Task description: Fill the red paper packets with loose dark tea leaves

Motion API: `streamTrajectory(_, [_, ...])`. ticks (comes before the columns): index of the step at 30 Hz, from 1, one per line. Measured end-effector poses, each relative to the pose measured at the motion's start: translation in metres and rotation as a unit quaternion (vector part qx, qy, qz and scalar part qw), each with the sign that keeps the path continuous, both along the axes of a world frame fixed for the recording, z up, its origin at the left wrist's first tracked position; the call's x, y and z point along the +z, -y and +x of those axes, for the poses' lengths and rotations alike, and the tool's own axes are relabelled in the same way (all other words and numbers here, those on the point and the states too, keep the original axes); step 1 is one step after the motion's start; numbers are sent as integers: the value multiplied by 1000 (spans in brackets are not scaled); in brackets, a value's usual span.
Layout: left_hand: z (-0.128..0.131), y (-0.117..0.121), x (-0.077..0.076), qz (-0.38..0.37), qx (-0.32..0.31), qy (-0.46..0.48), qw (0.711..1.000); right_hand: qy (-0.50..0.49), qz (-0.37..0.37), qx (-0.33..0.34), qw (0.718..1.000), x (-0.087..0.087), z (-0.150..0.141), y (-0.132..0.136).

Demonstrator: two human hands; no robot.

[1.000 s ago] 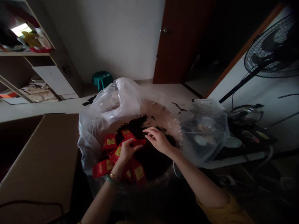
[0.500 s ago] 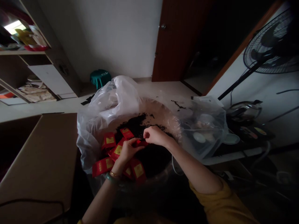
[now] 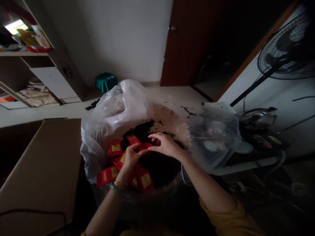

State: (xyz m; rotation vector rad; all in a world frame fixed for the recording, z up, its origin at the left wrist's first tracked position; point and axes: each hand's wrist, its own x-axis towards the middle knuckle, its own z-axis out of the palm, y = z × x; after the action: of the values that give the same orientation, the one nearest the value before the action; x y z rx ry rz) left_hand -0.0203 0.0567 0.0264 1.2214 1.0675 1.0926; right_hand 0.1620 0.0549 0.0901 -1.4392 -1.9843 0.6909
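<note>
A wide round basin (image 3: 169, 113) lined with a transparent plastic bag (image 3: 123, 105) sits below me, holding a heap of dark loose tea leaves (image 3: 140, 132). Several small red sachets with yellow labels, such as one (image 3: 145, 180) and another (image 3: 107, 176), lie at its near left. My left hand (image 3: 131, 156), wearing bangles, is closed around a red sachet (image 3: 144, 146). My right hand (image 3: 164, 145) hovers beside that sachet, fingers spread and curved, its tips near the sachet's far end. The basin's bottom is lost in shadow.
A cardboard box (image 3: 39, 164) stands to the left. On the right are a standing fan (image 3: 287, 52) and a metal pot (image 3: 257, 117). A brown door (image 3: 189, 42), a green stool (image 3: 106, 82) and a cluttered shelf (image 3: 31, 59) lie beyond.
My right hand has uncurled from a tight bunch, its fingers now spread over the red sachet. The left hand stays in place, and the view has shifted slightly.
</note>
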Motion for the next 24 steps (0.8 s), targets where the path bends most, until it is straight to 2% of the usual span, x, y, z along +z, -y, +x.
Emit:
streamTrajectory(5, [0,2,10,-35,-9,16,999,-47,28,-15,998,-11,-20,-6])
streamTrajectory(8, [1,5,15,-86,-61,59,993,-67,18,-8,998,-9,-23,-8])
streamTrajectory(10, [3,7,16,-125,-98,75,984,-76,3,4,997,-10,-22,-10])
streamTrajectory(13, [7,9,15,-176,-91,87,976,-74,-55,13,996,-17,-10,-21])
streamTrajectory(15, [9,9,13,-192,-69,94,974,-37,-94,-34,994,-29,8,-32])
streamTrajectory(17, [8,9,11,-192,-49,95,976,69,-94,-140,983,-46,30,-41])
streamTrajectory(18, [8,9,11,-188,-43,94,977,98,-102,-162,977,-56,40,-45])
streamTrajectory(21, [7,9,10,-184,-35,99,977,148,-138,-161,966,-86,58,-50])
streamTrajectory(24, [7,9,9,-196,-31,108,974,179,-156,-149,960,-109,60,-50])
